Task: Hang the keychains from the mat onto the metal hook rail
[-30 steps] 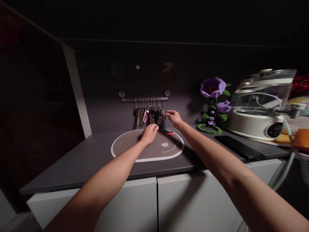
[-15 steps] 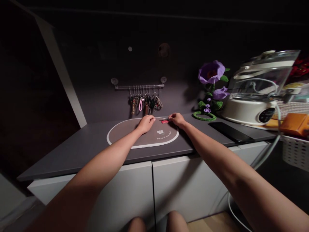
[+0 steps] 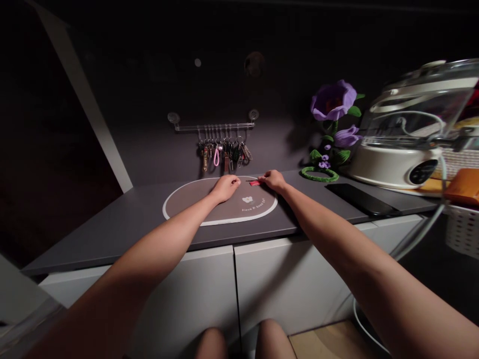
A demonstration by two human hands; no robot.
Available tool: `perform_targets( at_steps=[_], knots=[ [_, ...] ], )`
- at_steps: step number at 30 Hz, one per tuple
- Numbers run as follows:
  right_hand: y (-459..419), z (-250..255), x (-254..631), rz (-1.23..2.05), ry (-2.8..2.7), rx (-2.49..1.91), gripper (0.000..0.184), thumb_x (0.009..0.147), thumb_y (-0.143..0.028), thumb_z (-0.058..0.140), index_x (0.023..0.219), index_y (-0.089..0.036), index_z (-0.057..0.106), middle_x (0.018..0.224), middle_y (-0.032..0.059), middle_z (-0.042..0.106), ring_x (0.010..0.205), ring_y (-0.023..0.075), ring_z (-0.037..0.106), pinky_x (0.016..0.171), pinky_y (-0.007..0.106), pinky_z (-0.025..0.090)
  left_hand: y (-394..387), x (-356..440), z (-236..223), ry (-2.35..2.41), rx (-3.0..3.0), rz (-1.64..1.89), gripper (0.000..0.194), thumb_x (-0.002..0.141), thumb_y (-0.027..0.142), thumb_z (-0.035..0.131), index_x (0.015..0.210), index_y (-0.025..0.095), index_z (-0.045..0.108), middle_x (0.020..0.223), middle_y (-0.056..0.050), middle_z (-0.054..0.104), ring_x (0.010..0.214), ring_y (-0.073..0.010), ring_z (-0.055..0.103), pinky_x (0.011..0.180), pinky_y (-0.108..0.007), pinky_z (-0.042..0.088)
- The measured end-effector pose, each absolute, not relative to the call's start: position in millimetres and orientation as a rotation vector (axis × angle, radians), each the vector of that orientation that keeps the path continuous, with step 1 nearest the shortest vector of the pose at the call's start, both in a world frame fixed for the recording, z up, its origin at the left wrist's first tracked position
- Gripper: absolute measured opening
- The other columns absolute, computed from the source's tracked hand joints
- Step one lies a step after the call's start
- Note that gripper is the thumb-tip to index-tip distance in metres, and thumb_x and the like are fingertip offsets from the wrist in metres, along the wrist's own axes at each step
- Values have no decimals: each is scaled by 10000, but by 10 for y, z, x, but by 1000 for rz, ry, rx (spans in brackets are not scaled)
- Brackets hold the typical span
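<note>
Both my arms reach over a dark counter to an oval brown mat [image 3: 194, 209] with a white rim. My left hand [image 3: 224, 187] rests on the mat with its fingers curled; what they hold, if anything, is hidden. My right hand [image 3: 272, 179] lies at the mat's far edge, fingertips pinched at a small red tag [image 3: 255, 183] that lies on the mat. Behind the hands, several bunches of keys [image 3: 223, 153] hang from a clear rail [image 3: 213, 126] on the dark wall.
A purple fabric flower [image 3: 333, 102] with a green ring stands right of the mat. A black phone [image 3: 357, 197] lies flat on the counter beside a white cooker with a glass lid [image 3: 407, 144]. White cabinet doors [image 3: 292, 284] are below; my knees show at the bottom.
My right hand has come down from the hanging keys to the red tag on the mat. My left hand stays curled on the mat. The view has dropped lower.
</note>
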State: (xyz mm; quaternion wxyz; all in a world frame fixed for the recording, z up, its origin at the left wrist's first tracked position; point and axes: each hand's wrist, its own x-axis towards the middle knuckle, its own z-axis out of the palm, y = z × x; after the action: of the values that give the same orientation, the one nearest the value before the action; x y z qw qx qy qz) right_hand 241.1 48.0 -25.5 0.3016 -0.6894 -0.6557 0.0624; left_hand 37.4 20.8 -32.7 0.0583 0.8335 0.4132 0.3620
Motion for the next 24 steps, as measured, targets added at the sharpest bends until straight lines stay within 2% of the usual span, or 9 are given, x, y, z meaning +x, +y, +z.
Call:
perform_targets(
  at_steps=[9, 17, 24],
  knots=[
    [472, -274, 2385, 228, -1696, -1786, 200, 734, -262, 576, 821, -133, 701, 764, 60, 680, 689, 123, 592, 603, 183, 389, 192, 373, -318, 1271, 2509, 1086, 187, 786, 192, 465, 764, 140, 643, 776, -39, 661, 712, -136, 566, 707, -241, 420],
    [496, -352, 2387, 393, -1626, -1521, 175, 714, -270, 594, 784, -138, 685, 664, 21, 652, 561, 83, 528, 584, 189, 395, 202, 376, -316, 1268, 2509, 1096, 183, 785, 188, 467, 766, 139, 642, 765, -42, 659, 702, -141, 564, 692, -245, 420],
    [495, -343, 2339, 532, -1606, -1257, 186, 684, -297, 607, 745, -130, 662, 667, 10, 637, 582, 80, 505, 613, 203, 401, 212, 387, -325, 1245, 2477, 1125, 188, 785, 190, 462, 772, 135, 642, 786, -46, 659, 718, -140, 567, 700, -245, 422]
  ],
)
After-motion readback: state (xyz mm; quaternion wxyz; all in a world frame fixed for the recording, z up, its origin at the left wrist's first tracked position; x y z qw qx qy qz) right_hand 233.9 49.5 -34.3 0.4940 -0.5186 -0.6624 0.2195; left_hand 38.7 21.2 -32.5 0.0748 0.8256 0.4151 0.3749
